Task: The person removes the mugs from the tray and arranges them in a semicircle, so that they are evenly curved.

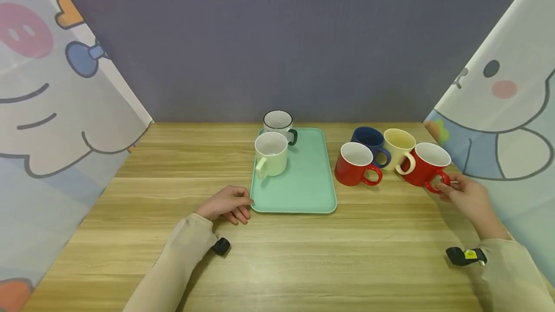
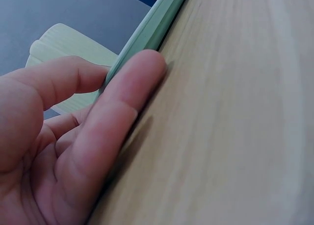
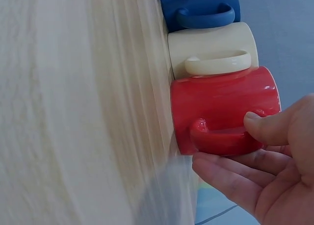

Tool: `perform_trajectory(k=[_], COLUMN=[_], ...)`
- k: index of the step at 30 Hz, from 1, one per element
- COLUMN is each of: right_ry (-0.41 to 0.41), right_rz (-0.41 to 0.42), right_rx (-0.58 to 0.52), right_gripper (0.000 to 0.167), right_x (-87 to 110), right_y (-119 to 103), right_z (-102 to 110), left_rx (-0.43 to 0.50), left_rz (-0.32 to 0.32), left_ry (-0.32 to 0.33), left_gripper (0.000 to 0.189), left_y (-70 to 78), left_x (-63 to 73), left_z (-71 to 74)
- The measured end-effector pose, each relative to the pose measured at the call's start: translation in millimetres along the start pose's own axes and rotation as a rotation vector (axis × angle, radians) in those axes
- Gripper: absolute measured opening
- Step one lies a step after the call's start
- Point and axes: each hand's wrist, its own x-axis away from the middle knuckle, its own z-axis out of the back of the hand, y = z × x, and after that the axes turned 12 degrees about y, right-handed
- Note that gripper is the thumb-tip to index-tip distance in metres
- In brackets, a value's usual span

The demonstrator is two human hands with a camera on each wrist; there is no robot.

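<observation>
My right hand [image 1: 469, 199] pinches the handle of the rightmost red mug [image 3: 223, 105], which stands upright on the table; the thumb [image 3: 267, 129] is on the handle, the fingers around its far side. Beside that mug are a cream mug [image 1: 398, 150] and a dark blue mug [image 1: 368, 139]. Another red mug [image 1: 352, 165] stands in front of the blue one. At the near left corner of a mint green tray [image 1: 299, 196], my left hand [image 1: 227, 204] pinches the rim between thumb and fingers. On the tray stand a pale green mug [image 1: 275, 158] and a white, dark-rimmed mug [image 1: 277, 120].
The wooden table [image 1: 303, 264] meets a grey wall [image 1: 286, 42] behind the tray. Cartoon-printed sheets [image 1: 65, 110] slope up along both sides, and the right one [image 1: 503, 143] comes close to my right hand.
</observation>
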Motion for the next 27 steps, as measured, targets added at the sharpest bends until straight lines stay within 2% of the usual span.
perform_trajectory(k=[9,15,17,20,23,27], right_ry=[0.000,0.017,0.042,0.124,0.206,0.267], right_rz=[0.009,0.124,0.144,0.153,0.155,0.158], right_rx=[0.056,0.179,0.228,0.293,0.301,0.280], right_gripper=[0.033,0.038,0.043,0.044,0.042,0.041], right_x=[-0.9,-3.2,-5.5,-8.0,-8.6,-7.8], right_y=[1.3,-4.0,-7.5,-14.5,-21.3,-31.8], right_z=[3.5,16.5,21.7,25.4,24.1,21.0], left_rx=[0.002,0.000,0.001,-0.001,-0.002,0.000], left_rz=[-0.003,-0.002,-0.002,-0.002,-0.004,-0.005], left_ry=[0.006,0.004,0.002,0.005,0.012,0.012], left_gripper=[0.019,0.020,0.020,0.020,0.019,0.019], left_y=[0.5,0.5,0.6,0.3,0.4,1.4], left_x=[1.8,2.0,1.8,1.4,1.0,1.4], left_z=[-0.3,-0.7,-0.9,-0.9,-0.6,-0.3])
